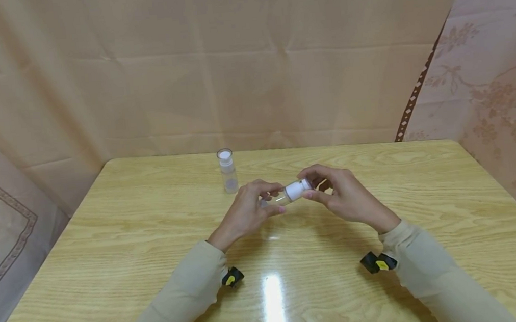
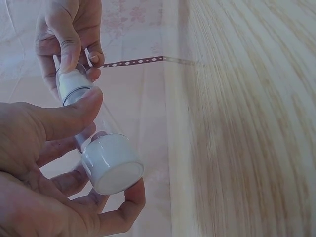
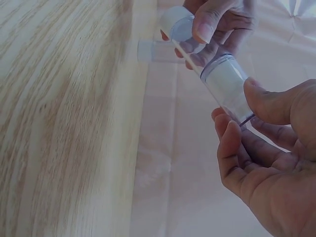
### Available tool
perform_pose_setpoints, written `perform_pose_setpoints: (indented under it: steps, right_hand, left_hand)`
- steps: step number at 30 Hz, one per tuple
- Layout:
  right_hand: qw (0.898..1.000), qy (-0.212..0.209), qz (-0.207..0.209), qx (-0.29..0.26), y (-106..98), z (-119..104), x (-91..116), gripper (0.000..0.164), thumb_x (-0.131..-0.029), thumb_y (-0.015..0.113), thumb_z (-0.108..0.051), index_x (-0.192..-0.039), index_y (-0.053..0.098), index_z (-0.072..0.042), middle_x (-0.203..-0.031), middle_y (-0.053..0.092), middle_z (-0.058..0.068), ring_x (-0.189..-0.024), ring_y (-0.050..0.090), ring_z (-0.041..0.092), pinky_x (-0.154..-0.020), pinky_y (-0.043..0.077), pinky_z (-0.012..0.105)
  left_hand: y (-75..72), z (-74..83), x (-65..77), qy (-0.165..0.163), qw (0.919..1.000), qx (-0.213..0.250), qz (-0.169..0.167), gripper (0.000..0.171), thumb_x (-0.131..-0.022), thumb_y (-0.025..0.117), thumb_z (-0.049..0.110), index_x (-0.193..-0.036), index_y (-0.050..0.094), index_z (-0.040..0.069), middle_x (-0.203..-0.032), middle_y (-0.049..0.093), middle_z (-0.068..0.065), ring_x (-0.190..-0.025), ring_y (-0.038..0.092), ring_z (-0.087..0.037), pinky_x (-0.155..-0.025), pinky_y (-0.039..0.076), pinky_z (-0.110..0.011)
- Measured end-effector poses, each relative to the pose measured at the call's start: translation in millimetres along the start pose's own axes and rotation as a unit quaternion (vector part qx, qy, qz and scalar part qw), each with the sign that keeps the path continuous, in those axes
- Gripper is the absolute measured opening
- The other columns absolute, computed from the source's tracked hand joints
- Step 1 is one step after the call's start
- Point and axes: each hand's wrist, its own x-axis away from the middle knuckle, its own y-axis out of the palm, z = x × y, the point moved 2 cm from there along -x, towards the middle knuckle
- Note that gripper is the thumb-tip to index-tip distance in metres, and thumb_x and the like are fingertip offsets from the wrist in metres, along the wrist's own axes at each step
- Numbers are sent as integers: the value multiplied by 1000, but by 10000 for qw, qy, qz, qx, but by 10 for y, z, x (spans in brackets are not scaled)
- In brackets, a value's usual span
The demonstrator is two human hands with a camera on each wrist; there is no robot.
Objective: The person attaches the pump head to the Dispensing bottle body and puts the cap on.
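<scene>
A clear cylindrical bottle (image 1: 294, 191) with white parts at both ends is held tilted above the table between the two hands. My left hand (image 1: 250, 207) grips its body near the white base (image 2: 113, 165), thumb along one side and fingers beneath. At the other end, my right hand (image 1: 346, 194) pinches the clear cap (image 3: 242, 106) over the white top between thumb and fingers. A second, similar bottle (image 1: 229, 178) with a white top stands upright on the table, just beyond the left hand.
The light wood-grain table (image 1: 152, 216) spreads under both arms, and its far edge meets a beige curtain (image 1: 242, 80). Patterned cloth (image 1: 500, 88) hangs at the right side. Each sleeve carries a small black device with a yellow mark near the wrist.
</scene>
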Motion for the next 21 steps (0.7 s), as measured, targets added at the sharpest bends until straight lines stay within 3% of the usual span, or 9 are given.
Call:
perform_pose_setpoints:
  steps: [21]
  right_hand:
    - [9999, -109, 78, -57, 9, 8, 1, 29, -93, 71, -2, -122, 66, 0, -103, 71, 8, -90, 65, 21, -80, 56, 45]
  left_hand:
    - [-12, -16, -5, 28, 9997, 221, -51, 40, -85, 81, 5, -123, 70, -2, -112, 69, -20, -103, 66, -39, -88, 57, -44]
